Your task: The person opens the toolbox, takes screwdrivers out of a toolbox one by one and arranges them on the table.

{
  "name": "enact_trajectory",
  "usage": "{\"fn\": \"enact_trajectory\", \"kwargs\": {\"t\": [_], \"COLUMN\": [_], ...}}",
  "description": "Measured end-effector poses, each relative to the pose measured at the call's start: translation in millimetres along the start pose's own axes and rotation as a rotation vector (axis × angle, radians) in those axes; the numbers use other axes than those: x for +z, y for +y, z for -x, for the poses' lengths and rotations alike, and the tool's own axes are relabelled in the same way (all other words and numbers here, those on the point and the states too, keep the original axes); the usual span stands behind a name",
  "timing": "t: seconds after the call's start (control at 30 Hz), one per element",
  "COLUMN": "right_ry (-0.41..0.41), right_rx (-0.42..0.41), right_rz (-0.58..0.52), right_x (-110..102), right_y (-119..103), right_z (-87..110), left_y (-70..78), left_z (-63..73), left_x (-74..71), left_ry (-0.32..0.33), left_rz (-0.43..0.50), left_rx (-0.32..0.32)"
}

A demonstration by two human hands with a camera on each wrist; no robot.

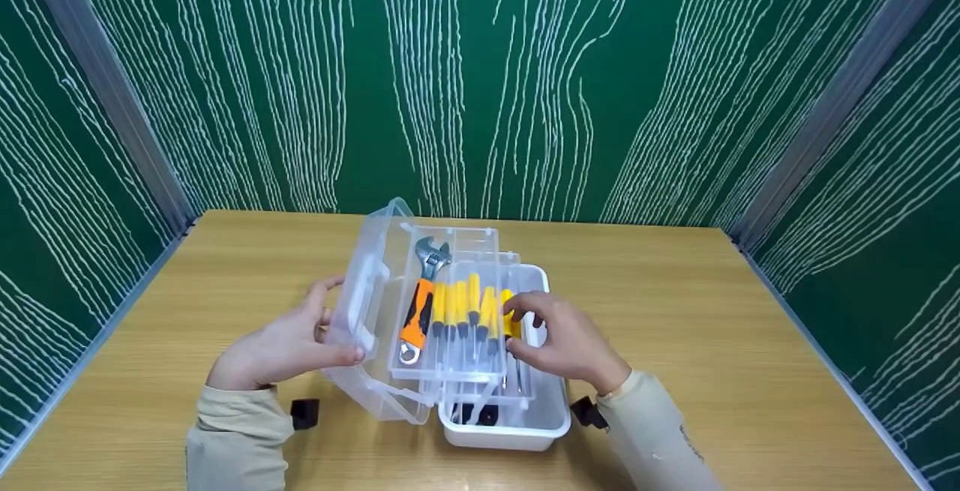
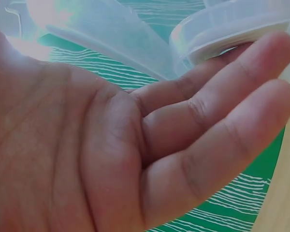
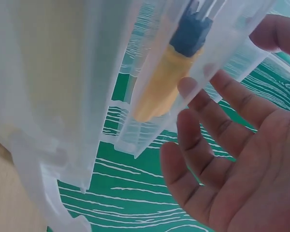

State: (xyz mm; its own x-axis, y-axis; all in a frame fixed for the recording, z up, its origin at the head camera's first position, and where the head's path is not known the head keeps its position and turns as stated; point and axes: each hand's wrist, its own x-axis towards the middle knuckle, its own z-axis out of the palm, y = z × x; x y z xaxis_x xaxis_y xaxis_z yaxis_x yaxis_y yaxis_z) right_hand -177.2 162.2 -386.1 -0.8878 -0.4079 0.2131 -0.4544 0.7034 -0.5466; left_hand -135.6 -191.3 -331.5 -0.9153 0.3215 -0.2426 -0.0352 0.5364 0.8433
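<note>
A toolbox with a white base [image 1: 506, 438] and a translucent lid [image 1: 397, 401] stands with its lid tilted over to the left. In its upper tray [image 1: 480, 232] lie an orange-and-black adjustable wrench [image 1: 418, 311] and several yellow-handled screwdrivers [image 1: 461, 303]. My left hand [image 1: 281, 341] rests against the lid's outer side, thumb and fingers spread apart. My right hand [image 1: 566, 333] is at the right edge of the trays, fingers slightly bent. In the right wrist view, its fingertips lie right at a tray wall, beside one yellow-handled screwdriver [image 3: 164, 82].
The toolbox stands on a wooden table [image 1: 675, 288]. Dark items [image 1: 480, 414] show in the bottom of the base. Green walls [image 1: 487, 101] with white wavy lines enclose the table at the back and sides. Small black blocks [image 1: 304, 414] sit by both wrists.
</note>
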Motion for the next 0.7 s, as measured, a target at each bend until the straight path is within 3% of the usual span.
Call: {"fn": "enact_trajectory", "kwargs": {"t": [0.1, 0.3, 0.7], "right_ry": [-0.004, -0.032, -0.018], "right_rx": [0.012, 0.050, -0.011], "right_rz": [0.009, 0.050, 0.105], "right_x": [2.5, 6.1, 10.7], "right_y": [1.0, -0.1, -0.5], "right_z": [-0.3, -0.2, -2.5], "left_y": [-0.3, 1.0, 4.0], "left_z": [-0.5, -1.0, -0.4], "left_x": [0.6, 1.7, 3.2], "left_ry": [0.009, 0.021, 0.027], "left_rz": [-0.010, -0.017, -0.023], "left_rx": [0.017, -0.009, -0.025]}}
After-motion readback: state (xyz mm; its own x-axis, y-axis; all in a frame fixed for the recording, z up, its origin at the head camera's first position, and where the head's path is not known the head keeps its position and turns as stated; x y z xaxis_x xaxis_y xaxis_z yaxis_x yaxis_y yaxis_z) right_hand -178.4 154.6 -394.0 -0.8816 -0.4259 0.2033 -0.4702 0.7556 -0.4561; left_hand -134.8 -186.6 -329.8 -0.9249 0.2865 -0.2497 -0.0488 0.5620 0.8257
